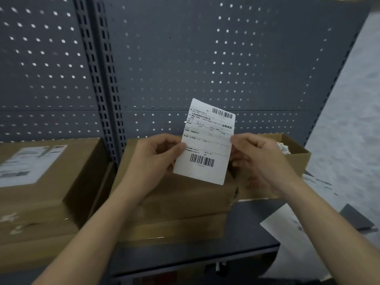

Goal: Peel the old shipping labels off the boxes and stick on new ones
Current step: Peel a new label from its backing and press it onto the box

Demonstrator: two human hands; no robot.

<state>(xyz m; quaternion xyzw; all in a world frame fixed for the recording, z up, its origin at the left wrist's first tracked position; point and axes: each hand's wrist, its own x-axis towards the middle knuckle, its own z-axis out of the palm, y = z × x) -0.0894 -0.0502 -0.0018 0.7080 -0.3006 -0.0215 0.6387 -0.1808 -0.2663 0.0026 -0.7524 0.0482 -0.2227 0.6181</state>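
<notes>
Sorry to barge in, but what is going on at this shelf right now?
A person holds a white shipping label up over the middle box on the shelf, the left hand pinching its left edge and the right hand its right edge. It is not yet stuck to anything. The left box carries a stuck label on its top, and an open box at the right holds white scraps.

A dark grey pegboard (185,58) fills the upper frame, with light showing through its holes. A slotted upright (102,79) runs down left of centre. A dark shelf (246,233) spans the bottom. Pale speckled floor (353,99) shows at the right edge.
</notes>
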